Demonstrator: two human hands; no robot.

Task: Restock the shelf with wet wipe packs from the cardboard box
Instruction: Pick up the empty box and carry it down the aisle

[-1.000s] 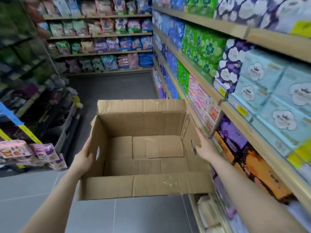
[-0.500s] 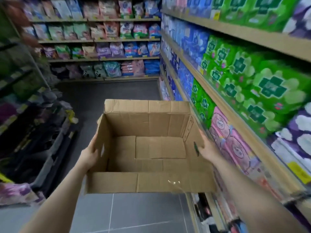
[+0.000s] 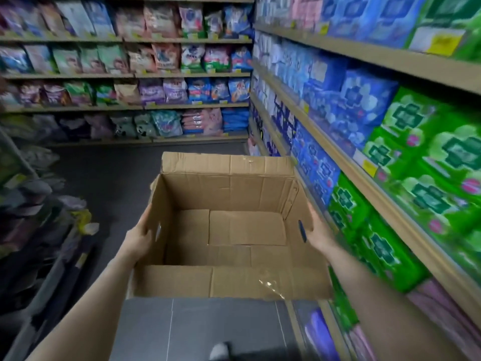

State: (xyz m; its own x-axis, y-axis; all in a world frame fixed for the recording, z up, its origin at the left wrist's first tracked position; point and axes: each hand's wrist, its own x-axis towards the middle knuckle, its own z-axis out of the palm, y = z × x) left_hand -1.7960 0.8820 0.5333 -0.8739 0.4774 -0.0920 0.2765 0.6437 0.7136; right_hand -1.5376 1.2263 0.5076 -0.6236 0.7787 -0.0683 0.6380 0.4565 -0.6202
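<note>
An open cardboard box (image 3: 229, 194) hangs in front of me at waist height, flaps up, with only bare cardboard visible inside. My left hand (image 3: 138, 238) grips its left wall and my right hand (image 3: 318, 231) grips its right wall. Wooden shelves (image 3: 369, 188) run along my right, packed with green packs (image 3: 426, 178) and blue packs (image 3: 335, 108). No pack is in either hand.
More shelves with bagged goods (image 3: 166, 58) close off the aisle ahead. A dark rack with goods (image 3: 39, 230) lines the left side. Grey tiled floor (image 3: 197, 332) runs between them, and a shoe tip (image 3: 218, 351) shows at the bottom.
I have moved forward along the aisle with the box: the purple and pale blue packs slid out of view, and green and blue packs now fill the right side. Both grips are unchanged.
</note>
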